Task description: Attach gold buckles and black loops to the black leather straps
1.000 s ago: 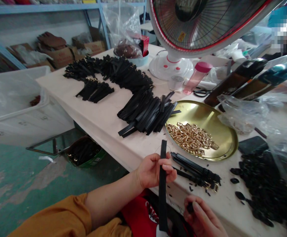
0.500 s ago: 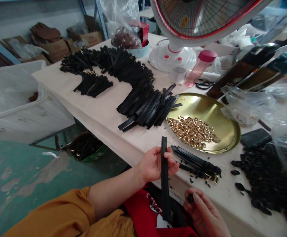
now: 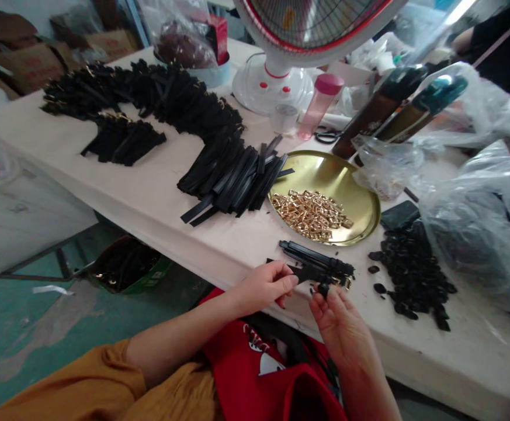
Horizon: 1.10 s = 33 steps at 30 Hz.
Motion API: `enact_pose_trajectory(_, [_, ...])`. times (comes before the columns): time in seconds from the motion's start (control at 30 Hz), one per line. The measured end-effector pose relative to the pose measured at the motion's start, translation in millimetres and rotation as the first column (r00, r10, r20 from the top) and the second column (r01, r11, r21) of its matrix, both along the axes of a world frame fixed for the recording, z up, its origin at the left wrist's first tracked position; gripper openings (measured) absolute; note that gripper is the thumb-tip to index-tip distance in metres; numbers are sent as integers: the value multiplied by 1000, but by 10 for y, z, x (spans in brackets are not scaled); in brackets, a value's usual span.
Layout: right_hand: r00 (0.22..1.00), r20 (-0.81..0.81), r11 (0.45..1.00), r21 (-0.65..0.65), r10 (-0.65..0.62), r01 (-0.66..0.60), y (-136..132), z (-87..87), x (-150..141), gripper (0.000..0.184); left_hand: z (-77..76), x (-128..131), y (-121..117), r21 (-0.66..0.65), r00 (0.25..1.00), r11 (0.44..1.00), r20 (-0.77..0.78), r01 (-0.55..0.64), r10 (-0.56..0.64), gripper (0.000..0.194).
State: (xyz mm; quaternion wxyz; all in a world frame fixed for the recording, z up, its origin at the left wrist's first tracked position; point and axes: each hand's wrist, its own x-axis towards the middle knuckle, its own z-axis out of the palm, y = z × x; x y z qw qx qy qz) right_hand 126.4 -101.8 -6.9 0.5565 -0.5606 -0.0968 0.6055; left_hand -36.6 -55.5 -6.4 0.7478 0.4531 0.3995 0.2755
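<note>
My left hand point(image 3: 263, 290) is at the table's front edge, thumb and index finger closed on a flat black strap point(image 3: 304, 272); part of the strap is hidden behind the fingers. Close to its right, my right hand point(image 3: 343, 320) pinches a small black loop-like piece point(image 3: 323, 289), mostly covered by the fingertips. A small bundle of black straps point(image 3: 309, 254) lies just beyond both hands, with gold buckles point(image 3: 348, 283) at its right end. Many similar black pieces point(image 3: 416, 272) are heaped farther right.
A gold tray point(image 3: 360, 202) holds a pile of small gold buckles point(image 3: 311, 213). Loose black strips point(image 3: 237, 181) lie left of it, with bundled straps point(image 3: 171, 99) behind. A fan point(image 3: 276, 88), a pink bottle point(image 3: 320, 105) and plastic bags point(image 3: 486, 216) stand around the back and right.
My left hand has turned and lowered from holding a long black strap upright to the straps on the table. My right hand has risen beside it. The view has shifted right.
</note>
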Motion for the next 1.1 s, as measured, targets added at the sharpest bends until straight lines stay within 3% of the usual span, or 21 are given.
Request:
enact_pose_trajectory(0.13, [998, -58, 997, 73, 11, -7, 3, -4, -68, 21, 69, 41, -83, 185, 971, 977, -231, 106, -62, 23])
enact_pose_trajectory(0.27, [997, -80, 996, 91, -13, 20, -45, -24, -86, 17, 102, 67, -139, 271, 931, 944, -355, 187, -82, 20])
enact_pose_trajectory(0.4, [999, 15, 993, 109, -39, 37, -105, 5, -53, 17, 106, 76, -187, 305, 918, 930, -390, 203, -73, 19])
enact_pose_trajectory(0.57, [977, 205, 990, 110, 60, -84, -188, -20, 18, 26, 157, 55, -212, 371, 902, 899, -427, 232, -57, 18])
enact_pose_trajectory(0.67, [925, 366, 986, 89, 102, -144, -228, -60, 80, 28, 170, 30, -207, 418, 871, 856, -487, 304, -71, 16])
enact_pose_trajectory(0.83, [741, 634, 947, 41, 221, -318, -240, -5, 181, 27, 160, 23, -146, 445, 824, 805, -559, 392, -93, 17])
enact_pose_trajectory(0.93, [757, 594, 932, 32, 273, -362, -221, 44, 235, 25, 187, 48, -98, 449, 820, 794, -562, 411, -107, 16])
enact_pose_trajectory(1.1, [827, 442, 912, 45, 347, -407, -190, 16, 242, 23, 231, 127, -94, 347, 811, 822, -544, 452, -216, 16])
